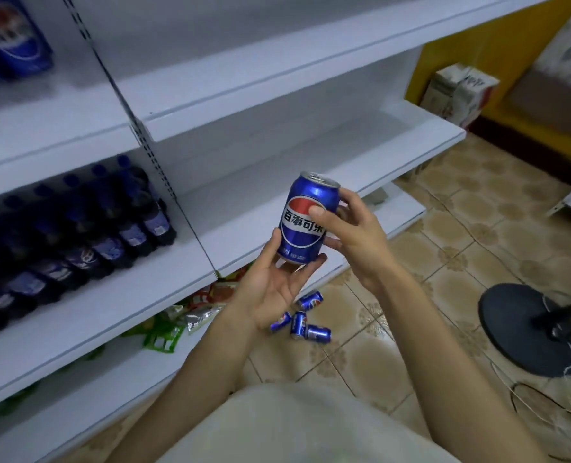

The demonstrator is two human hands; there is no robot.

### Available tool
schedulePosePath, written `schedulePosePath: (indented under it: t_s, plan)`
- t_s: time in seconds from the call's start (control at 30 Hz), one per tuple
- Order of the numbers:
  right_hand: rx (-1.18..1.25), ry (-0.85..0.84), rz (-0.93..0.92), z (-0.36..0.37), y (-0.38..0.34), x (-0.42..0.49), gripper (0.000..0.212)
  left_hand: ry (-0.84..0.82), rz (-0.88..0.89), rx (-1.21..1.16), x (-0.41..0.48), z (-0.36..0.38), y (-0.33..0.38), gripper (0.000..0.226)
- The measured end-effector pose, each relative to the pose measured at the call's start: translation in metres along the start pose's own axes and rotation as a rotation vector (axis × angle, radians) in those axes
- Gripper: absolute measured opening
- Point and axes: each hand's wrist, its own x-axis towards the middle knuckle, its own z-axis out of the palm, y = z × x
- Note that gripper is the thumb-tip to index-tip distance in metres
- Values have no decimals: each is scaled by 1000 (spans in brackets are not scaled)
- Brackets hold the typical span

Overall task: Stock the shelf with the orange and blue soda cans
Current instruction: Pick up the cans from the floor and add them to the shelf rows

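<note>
A blue soda can (305, 219) with a red, white and blue logo is held upright in front of the white shelf (270, 195). My left hand (270, 285) cups its bottom with thumb and fingers. My right hand (350, 228) grips its right side, thumb across the logo. Several more blue cans (305, 320) lie on their sides on the tiled floor below my hands. No orange can is visible.
Dark soda bottles (77, 235) fill the left bay of the middle shelf. Blue packs (10, 38) sit at the upper left. Snack bags (177, 322) lie on the bottom shelf. A black fan base (524, 332) with cables stands at the right, a carton (457, 91) beyond the shelf end.
</note>
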Motion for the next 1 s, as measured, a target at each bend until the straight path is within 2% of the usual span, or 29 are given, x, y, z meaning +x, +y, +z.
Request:
schedulePosePath:
  t_s: [0.13, 0.27, 0.4, 0.6, 0.77, 0.9, 1.0]
  plan:
    - [-137, -29, -108, 29, -28, 3, 58, 13, 140, 252, -18, -2, 31, 57]
    - [-183, -216, -185, 66, -60, 9, 64, 132, 560, 885, -52, -5, 81, 65]
    - [-207, -421, -264, 127, -85, 14, 59, 272, 828, 1192, -98, -2, 136, 74]
    - [-364, -637, -467, 263, -115, 25, 65, 579, 1079, 1213, -168, -34, 225, 68]
    - [-583, -642, -748, 390, -119, 21, 89, 723, 1167, 1248, -220, -83, 304, 67]
    - [-668, -636, -747, 485, -111, 34, 90, 810, 1205, 1282, -246, -131, 362, 63]
    - [-672, -612, -682, 540, -103, 50, 92, 920, 1101, 1531, -266, -166, 392, 80]
